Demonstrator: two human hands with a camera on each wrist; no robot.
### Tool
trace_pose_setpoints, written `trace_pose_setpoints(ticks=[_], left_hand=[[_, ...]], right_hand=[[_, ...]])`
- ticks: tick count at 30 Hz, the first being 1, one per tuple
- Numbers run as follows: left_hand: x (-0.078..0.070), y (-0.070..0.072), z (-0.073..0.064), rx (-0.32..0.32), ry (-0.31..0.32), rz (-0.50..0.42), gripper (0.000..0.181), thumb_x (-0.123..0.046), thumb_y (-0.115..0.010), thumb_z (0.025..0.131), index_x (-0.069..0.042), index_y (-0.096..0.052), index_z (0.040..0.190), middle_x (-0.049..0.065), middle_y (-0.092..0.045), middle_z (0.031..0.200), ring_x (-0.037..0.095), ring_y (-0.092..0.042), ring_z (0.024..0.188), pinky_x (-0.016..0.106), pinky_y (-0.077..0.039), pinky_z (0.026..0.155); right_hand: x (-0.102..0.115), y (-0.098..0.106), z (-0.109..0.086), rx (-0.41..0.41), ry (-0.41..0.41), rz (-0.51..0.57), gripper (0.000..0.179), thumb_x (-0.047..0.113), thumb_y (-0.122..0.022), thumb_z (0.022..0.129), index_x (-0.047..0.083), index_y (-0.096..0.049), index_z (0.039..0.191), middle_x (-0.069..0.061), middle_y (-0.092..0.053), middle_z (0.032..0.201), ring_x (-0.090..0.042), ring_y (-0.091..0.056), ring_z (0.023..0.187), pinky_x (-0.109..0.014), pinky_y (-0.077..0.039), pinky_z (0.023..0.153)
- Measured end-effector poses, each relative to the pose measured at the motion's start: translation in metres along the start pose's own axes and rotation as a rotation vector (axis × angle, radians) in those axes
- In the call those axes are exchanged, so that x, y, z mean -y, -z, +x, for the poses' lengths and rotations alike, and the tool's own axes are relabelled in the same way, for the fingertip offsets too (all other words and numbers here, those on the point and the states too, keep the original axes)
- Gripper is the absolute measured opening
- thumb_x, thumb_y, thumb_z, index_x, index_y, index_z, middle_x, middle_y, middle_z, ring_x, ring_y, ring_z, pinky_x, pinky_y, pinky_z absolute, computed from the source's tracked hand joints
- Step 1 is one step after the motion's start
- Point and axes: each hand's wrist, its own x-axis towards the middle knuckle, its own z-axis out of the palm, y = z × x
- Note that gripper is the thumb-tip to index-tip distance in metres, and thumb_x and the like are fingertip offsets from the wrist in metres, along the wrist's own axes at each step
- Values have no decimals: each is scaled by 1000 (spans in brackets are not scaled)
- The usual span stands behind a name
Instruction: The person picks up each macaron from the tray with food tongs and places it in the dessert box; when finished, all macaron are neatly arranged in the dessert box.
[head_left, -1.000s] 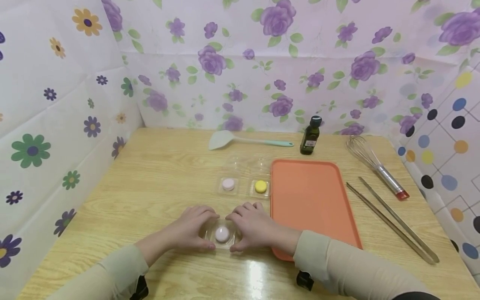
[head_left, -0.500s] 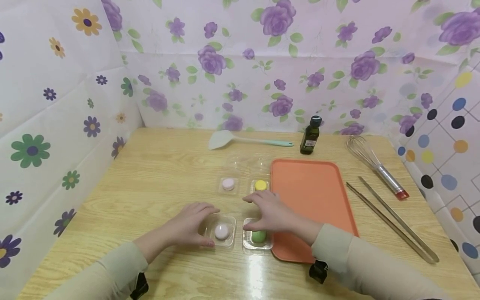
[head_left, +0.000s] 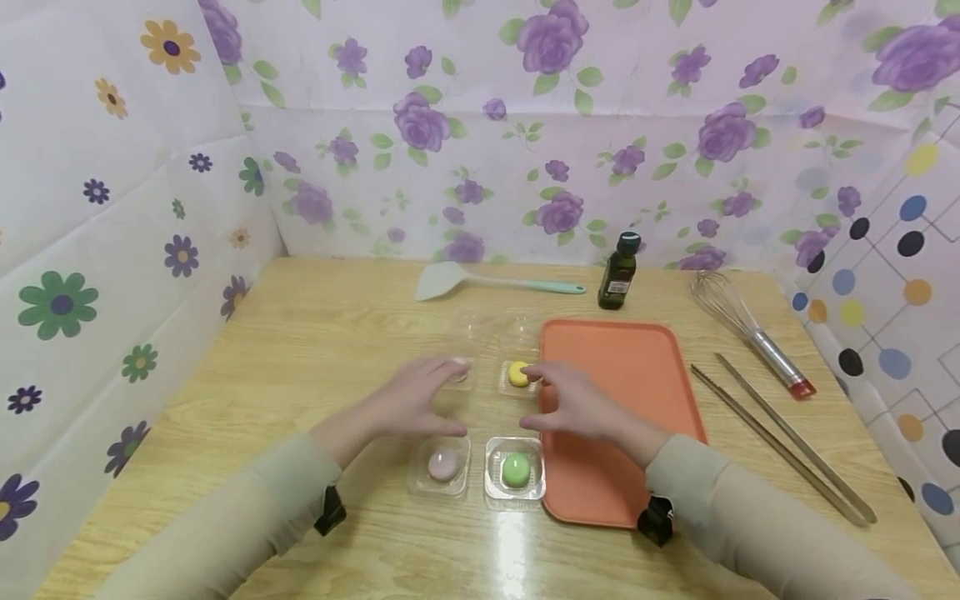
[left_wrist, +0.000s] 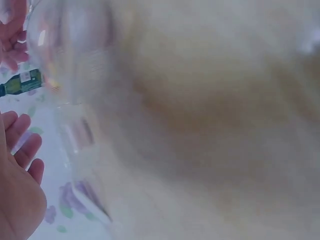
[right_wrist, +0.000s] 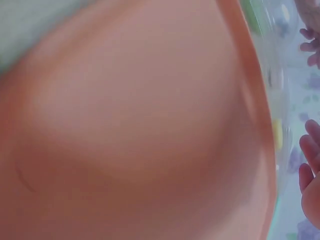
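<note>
Both hands forward over the far pair of clear boxes, fingers parted and loosely bent.
Head: 0.5 s ago the left hand (head_left: 412, 398) was beside the near lilac disc (head_left: 443, 464) and the right partly over the green disc (head_left: 516, 472); now both have shifted to the far pair, leaving the near two in full view, each in its box. Left fingers overlap the far pink disc, mostly hidden; right hand (head_left: 583, 406) has its forefinger across the edge of the yellow disc (head_left: 516, 374). Contact: cannot tell. Left wrist: hands at the left edge, boxes blurred. Right wrist: orange tray (right_wrist: 150, 100) fills most; both hands at the right edge.
</note>
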Motion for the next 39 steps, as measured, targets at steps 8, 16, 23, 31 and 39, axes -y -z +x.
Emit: trace_pose_setpoints(ticks=[8,16,23,31,39], left_hand=[[2,10,45,43,21,7,86,-54,-68,77,-6,-37,142,9,-45,140,30,-36,129,49,-23,108],[13,26,77,72,80,29,80,-49,-66,82,-6,-35,143,11,-45,139,29,-38,129,47,-24,108],[15,24,102,105,124,61,78,-49,-63,84,-7,-35,143,9,-44,141,26,-38,129,42,-24,109],[11,20,122,124,160,96,72,-46,-62,86,-11,-35,143,7,-41,143,27,-32,132,46,-14,111],[20,18,133,127,233,65,71,-43,-64,86,-12,-35,144,6,-38,146,29,-24,136,51,-6,111]], right_hand=[[-20,16,10,-46,-76,69,73,35,-75,79,2,-44,136,-15,-53,125,-31,-49,113,-47,-41,93],[-35,33,26,-41,-134,128,70,27,-73,82,3,-40,139,-17,-49,131,-35,-46,117,-49,-40,94],[-50,46,41,-31,-175,109,68,27,-69,85,4,-38,141,-16,-49,132,-33,-48,113,-48,-41,92],[-64,47,57,-25,-225,93,70,32,-69,85,7,-38,142,-14,-48,133,-33,-48,114,-48,-42,93],[-71,45,71,-4,-253,114,73,28,-71,84,1,-36,142,-20,-45,135,-36,-46,120,-47,-36,101]])
